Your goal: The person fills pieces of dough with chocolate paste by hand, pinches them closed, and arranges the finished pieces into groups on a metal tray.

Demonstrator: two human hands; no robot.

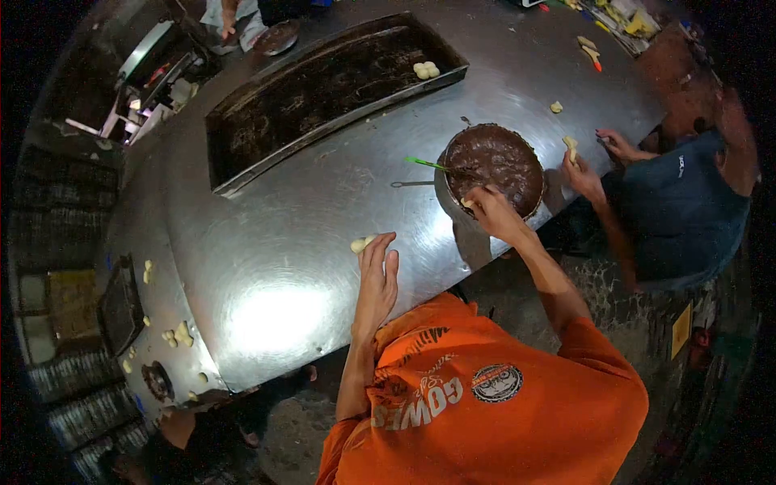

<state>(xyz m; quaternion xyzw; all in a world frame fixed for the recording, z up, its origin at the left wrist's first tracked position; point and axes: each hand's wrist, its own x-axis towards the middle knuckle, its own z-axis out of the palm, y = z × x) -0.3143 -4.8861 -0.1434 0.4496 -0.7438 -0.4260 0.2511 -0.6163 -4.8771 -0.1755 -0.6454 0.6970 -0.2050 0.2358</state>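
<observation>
My right hand (497, 214) is over the near left edge of a round pan (533, 153) of thick dark brown filling (493, 158). Its fingers are closed on a small piece of pale dough (467, 203). My left hand (377, 279) is on the metal table with its fingers stretched out and the thumb apart. Pale dough lumps (359, 245) lie against its fingertips, partly hidden by them. A green-handled utensil (423, 163) leans into the filling, and a thin metal handle (412, 184) sticks out on the pan's left.
A long dark baking tray (323, 89) holds a cluster of dough balls (426, 70). At the right a co-worker's hand (584, 178) holds dough (571, 149). More dough pieces (179, 334) lie at the far left. Another person's hand (229, 18) is at the top.
</observation>
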